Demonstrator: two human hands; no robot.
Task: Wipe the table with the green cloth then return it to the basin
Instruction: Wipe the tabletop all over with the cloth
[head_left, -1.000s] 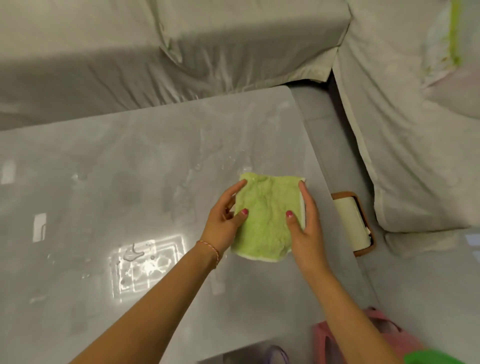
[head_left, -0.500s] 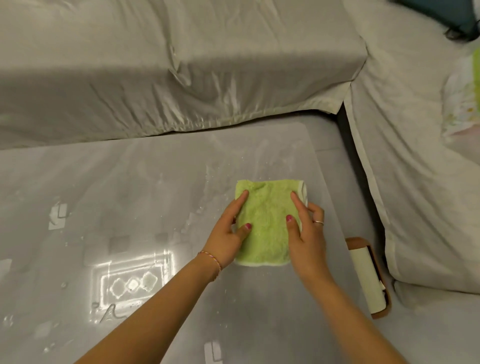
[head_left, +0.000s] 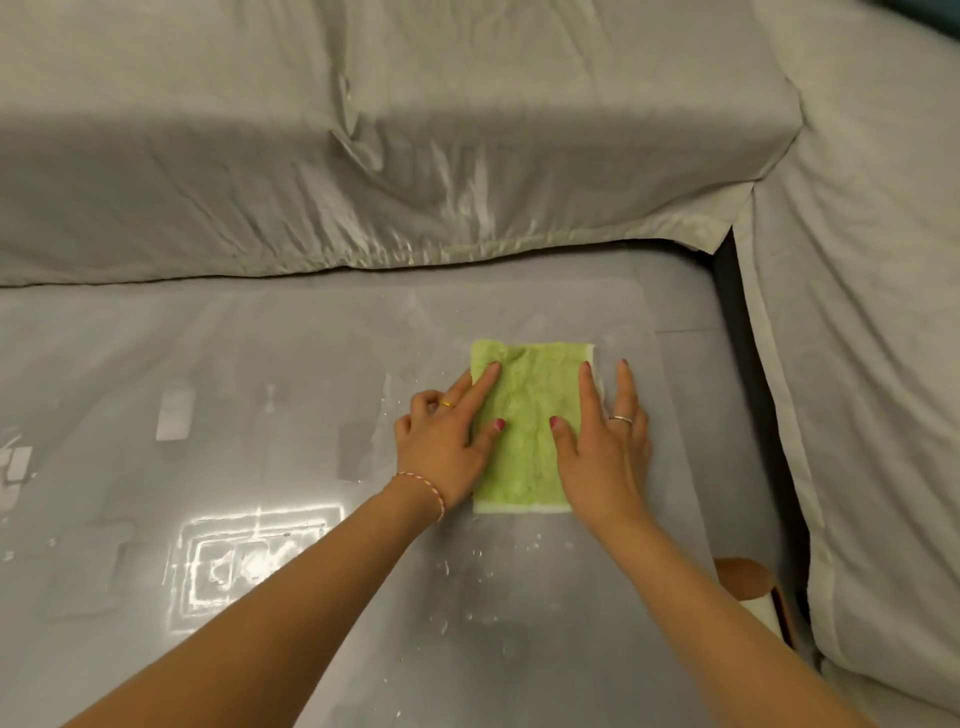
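My green cloth (head_left: 524, 431) lies flat on the glossy grey bench (head_left: 260, 415), folded into an upright rectangle near the bench's far right corner, with a pale edge showing along its near side and its right side. My left hand (head_left: 441, 441) rests on the cloth's left edge: the forefinger lies straight along the cloth and the thumb presses onto it, while the other fingers are curled on the bench just beside it. My right hand (head_left: 602, 441) lies flat over the cloth's right edge, its fingers straight and spread, forefinger and thumb on the cloth and the rest past the edge on the bench. Neither hand grips the cloth; both only press it down. Small water drops (head_left: 457, 566) dot the bench nearer to me. A sofa under a pale cover (head_left: 363, 145) runs along the far side and the right. A brown object (head_left: 753, 587) sits low by the bench's right edge. The basin is out of view.
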